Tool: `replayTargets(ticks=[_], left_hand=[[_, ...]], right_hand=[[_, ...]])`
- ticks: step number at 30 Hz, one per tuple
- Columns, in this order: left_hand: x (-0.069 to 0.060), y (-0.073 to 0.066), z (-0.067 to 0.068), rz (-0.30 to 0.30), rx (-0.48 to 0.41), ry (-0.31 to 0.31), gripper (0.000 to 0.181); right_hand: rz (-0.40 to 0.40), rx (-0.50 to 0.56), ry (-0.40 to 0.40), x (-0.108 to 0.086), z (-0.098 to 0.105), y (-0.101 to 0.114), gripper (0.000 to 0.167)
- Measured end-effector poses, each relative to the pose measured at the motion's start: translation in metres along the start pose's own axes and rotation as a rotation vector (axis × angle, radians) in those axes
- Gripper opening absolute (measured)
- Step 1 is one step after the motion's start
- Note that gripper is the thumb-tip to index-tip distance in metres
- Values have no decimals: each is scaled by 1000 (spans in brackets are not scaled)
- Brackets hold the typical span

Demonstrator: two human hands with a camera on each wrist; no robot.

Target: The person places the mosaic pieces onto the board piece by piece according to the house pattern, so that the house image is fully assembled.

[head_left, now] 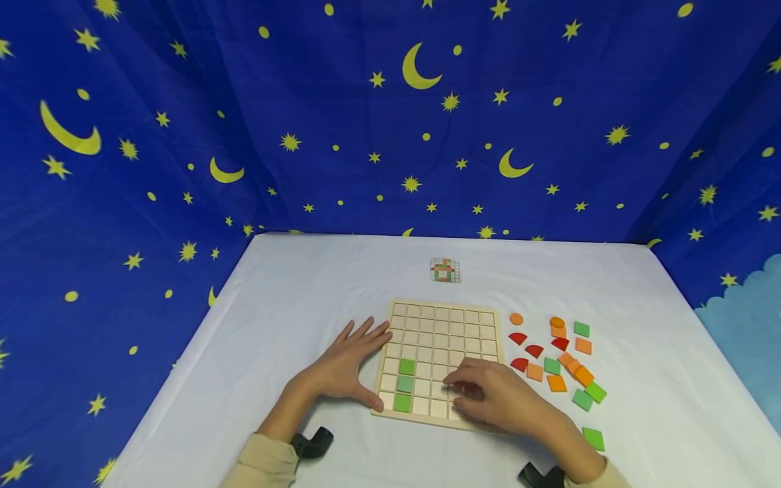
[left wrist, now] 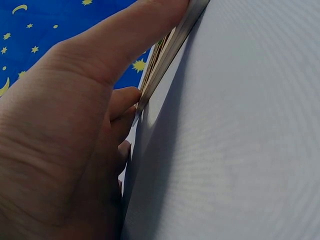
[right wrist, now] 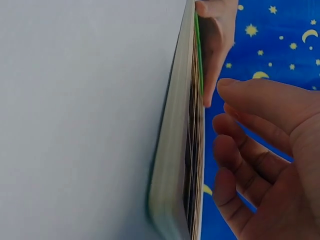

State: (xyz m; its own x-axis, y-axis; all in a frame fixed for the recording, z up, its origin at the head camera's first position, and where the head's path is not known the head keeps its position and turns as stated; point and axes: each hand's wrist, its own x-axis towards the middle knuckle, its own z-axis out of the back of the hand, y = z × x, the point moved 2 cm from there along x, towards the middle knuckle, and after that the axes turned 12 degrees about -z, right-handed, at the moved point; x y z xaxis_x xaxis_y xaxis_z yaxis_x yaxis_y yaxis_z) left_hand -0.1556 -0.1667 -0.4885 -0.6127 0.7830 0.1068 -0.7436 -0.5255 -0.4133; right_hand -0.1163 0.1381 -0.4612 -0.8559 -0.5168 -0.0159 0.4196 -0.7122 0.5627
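A wooden grid board (head_left: pixel 442 335) lies on the white table. In its second column from the left, near the front, three green square tiles (head_left: pixel 405 384) form a line. My left hand (head_left: pixel 348 362) rests with spread fingers against the board's left edge, its thumb by the front left corner; the left wrist view shows the thumb (left wrist: pixel 135 37) touching the rim. Over the front right of the board hovers my right hand (head_left: pixel 497 393), fingers loosely bent. The right wrist view shows no tile between its thumb and fingers (right wrist: pixel 227 150), which are apart from the board.
Right of the board lie loose tiles: orange squares (head_left: pixel 556 383), green squares (head_left: pixel 582 399), red quarter-circles (head_left: pixel 533 351) and orange circles (head_left: pixel 516 318). A small pattern card (head_left: pixel 445 270) lies behind the board. A blue star-and-moon cloth (head_left: pixel 366 108) hangs around the table.
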Motion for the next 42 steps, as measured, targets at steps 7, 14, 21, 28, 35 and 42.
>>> replayTargets(ticks=[7,14,21,28,35,42], left_hand=[[1,1,-2,0,0,0,127],[1,2,-3,-8,17,-1,128],[0,2,-3,0,15,-2,128],[0,2,-2,23,11,8,129],[0,2,-2,32,6,11,129],[0,1,-2,26,5,8,128]], right_hand=[[-71,21,-36,-11,11,-18,22],[-117,38,-92,-27,23,-40,20],[-231,-13,-111,-46,33,-62,20],[-296,-48,-178,-58,42,-78,29],[-348,-82,-218,-59,47,-86,26],[-371,-139,-226,-57,46,-92,28]])
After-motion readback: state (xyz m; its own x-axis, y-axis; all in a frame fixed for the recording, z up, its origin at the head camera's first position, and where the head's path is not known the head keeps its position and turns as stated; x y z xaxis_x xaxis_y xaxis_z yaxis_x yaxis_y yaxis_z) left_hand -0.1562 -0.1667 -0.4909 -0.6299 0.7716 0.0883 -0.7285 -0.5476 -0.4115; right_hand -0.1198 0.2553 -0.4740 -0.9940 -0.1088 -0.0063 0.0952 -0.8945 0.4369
